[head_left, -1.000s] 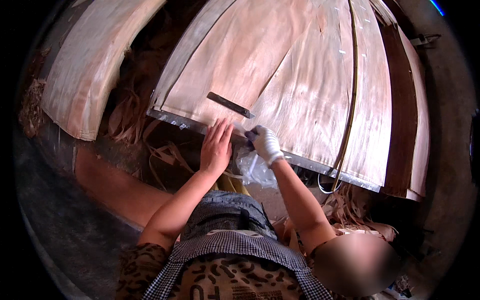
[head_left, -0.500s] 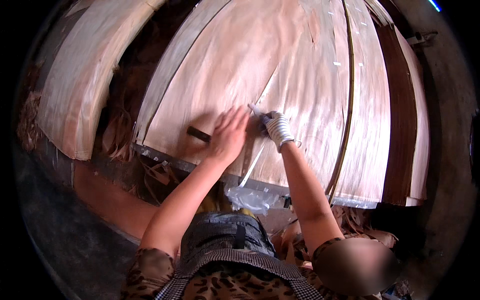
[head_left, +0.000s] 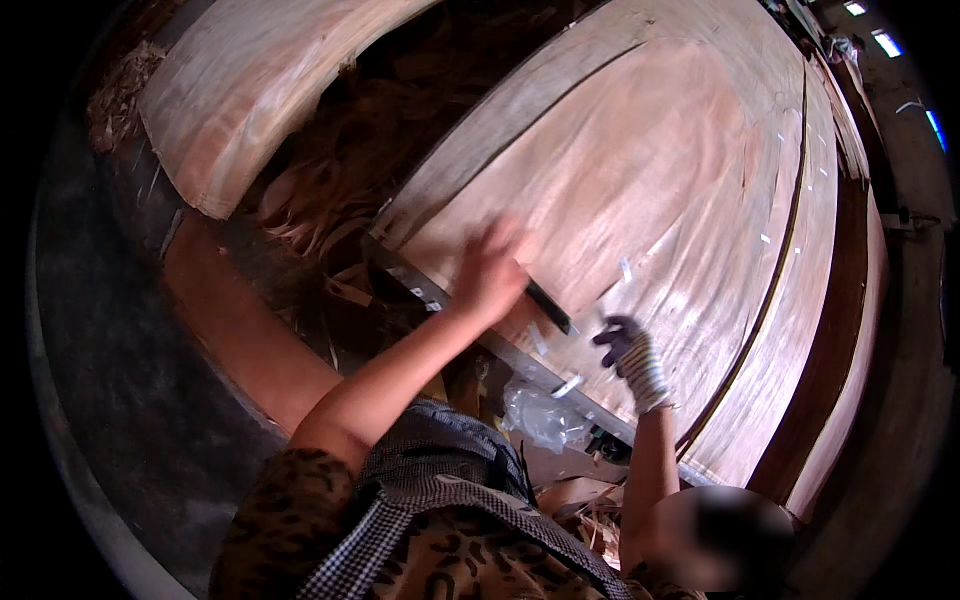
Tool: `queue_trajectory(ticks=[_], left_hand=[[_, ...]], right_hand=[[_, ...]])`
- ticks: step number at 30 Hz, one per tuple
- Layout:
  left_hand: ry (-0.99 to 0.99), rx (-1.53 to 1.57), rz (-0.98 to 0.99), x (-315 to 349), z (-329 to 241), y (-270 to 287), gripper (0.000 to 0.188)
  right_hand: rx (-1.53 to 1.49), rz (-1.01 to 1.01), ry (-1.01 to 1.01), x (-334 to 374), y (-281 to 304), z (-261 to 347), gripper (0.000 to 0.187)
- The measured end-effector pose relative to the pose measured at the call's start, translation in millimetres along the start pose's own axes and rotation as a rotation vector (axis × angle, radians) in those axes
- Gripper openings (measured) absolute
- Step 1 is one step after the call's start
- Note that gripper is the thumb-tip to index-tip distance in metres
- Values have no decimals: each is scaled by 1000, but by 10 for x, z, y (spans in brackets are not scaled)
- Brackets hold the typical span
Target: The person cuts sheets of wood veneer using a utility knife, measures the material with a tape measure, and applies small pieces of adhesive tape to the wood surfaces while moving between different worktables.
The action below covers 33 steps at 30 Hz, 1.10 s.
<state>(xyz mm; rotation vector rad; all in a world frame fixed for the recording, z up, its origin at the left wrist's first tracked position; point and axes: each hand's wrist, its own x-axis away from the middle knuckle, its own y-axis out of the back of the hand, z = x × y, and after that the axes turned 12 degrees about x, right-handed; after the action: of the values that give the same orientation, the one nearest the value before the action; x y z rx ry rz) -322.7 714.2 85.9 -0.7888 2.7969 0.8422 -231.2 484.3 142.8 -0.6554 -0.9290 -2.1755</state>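
My bare left hand (head_left: pixel 490 275), smeared by motion, is above the near left part of a pale wood veneer sheet (head_left: pixel 600 170). From its palm side a slim black knife (head_left: pixel 548 305) points right and toward me, so the hand seems closed around it. My right hand (head_left: pixel 635 362), in a striped white glove with dark fingers, is over the sheet's near edge. Its fingers are curved and apart, with nothing visible between them. Short white tape pieces lie near the hands: one beyond the right hand (head_left: pixel 626 269), another at the near edge (head_left: pixel 567 386).
Crumpled clear plastic (head_left: pixel 545 415) hangs at the near edge. To the left stands another veneer stack (head_left: pixel 265 90), with loose veneer scraps (head_left: pixel 305 195) in the dark gap between. A long dark split (head_left: pixel 775 270) runs down the sheet's right side.
The view has swung, so the sheet now lies slanted. My hands have moved apart, and the right fingers have come away from the seam. The black knife now points right from my left hand.
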Motion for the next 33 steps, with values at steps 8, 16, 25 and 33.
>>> queue_trajectory(ticks=[8,16,25,33], left_hand=[[129,-267,64,582,774,1052,57],[105,-174,133,600,855,1197,56],[73,-340,198,486,797,1271,58],[72,-527,285,428,718,1185,62]], right_hand=[[90,63,153,-600,-1498,1008,12],[161,29,87,-1170,-2083,1169,21],[297,52,51,-1191,-2060,1227,25],[418,17,174,-1166,-2043,1218,19]])
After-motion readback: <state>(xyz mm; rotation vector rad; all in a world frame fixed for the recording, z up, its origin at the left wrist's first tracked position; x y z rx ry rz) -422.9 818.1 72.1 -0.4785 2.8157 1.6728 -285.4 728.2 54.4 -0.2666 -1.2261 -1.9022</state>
